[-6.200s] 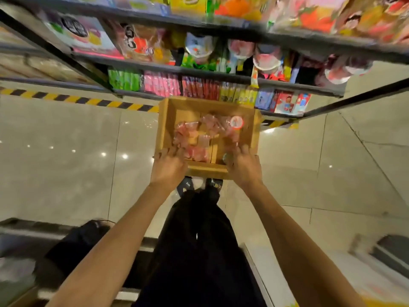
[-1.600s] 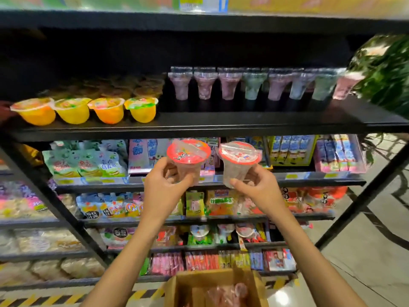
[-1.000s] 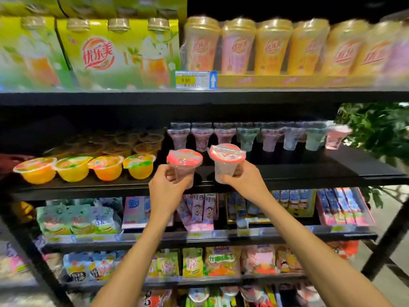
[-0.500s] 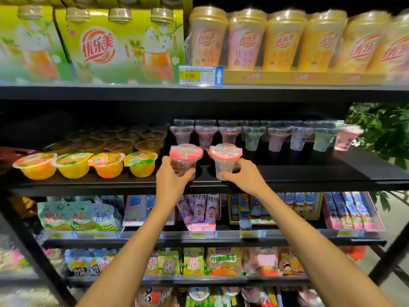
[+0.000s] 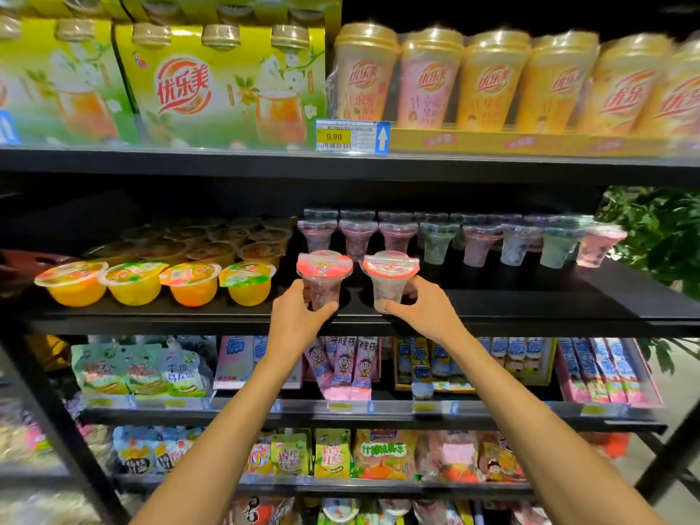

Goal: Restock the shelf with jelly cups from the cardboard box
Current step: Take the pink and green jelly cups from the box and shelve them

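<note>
Head view: the left hand [image 5: 299,316] has its fingers [image 5: 322,310] curled round the lower half of a clear plastic jelly cup with a red foil lid and pinkish filling [image 5: 324,276]. The right hand [image 5: 426,312] grips a second clear red-lidded jelly cup with paler filling [image 5: 390,278] in the same way, thumb in front and fingers behind. Both cups stand upright, side by side but apart, over the front part of the black metal shelf [image 5: 511,308]; whether their bases touch it cannot be told. Just behind the fingers runs a row of clear stemmed jelly cups with pink, green and purple fillings [image 5: 439,240]. To the left of the left fingers sit round orange and yellow jelly bowls with printed lids [image 5: 193,284]. Above the fingers, on the next shelf up, stand tall yellow and pink milk-tea cups [image 5: 488,81] beside a yellow price tag [image 5: 350,136]. Far right of the right fingers are green plant leaves [image 5: 659,236].
</note>
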